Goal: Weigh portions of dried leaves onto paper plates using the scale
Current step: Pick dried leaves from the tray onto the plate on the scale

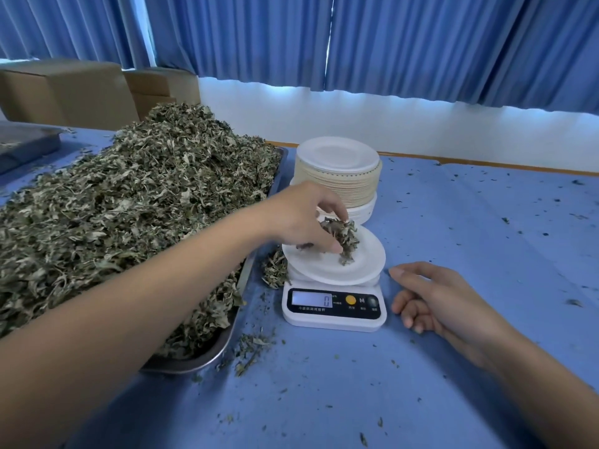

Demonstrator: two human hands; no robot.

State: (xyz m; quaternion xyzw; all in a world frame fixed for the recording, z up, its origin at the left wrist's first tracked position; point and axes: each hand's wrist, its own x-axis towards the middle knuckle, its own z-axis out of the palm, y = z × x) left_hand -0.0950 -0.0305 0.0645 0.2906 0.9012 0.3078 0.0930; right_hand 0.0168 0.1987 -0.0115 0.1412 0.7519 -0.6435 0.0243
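A white digital scale [334, 307] stands on the blue table, its display reading 0. On it lies a white paper plate [359, 270]. My left hand [301, 218] hovers over the plate and pinches a clump of dried leaves [345, 239] that hangs down to the plate. To the right of the scale my right hand [431, 296] rests on the table, fingers loosely curled, holding nothing. A big heap of dried leaves [129, 205] fills a metal tray [207, 354] on the left.
A tall stack of paper plates [337, 173] stands just behind the scale. Loose leaf bits [274, 268] lie between tray and scale and are scattered over the blue tablecloth [470, 222]. Cardboard boxes [64, 89] sit at the back left; blue curtains hang behind.
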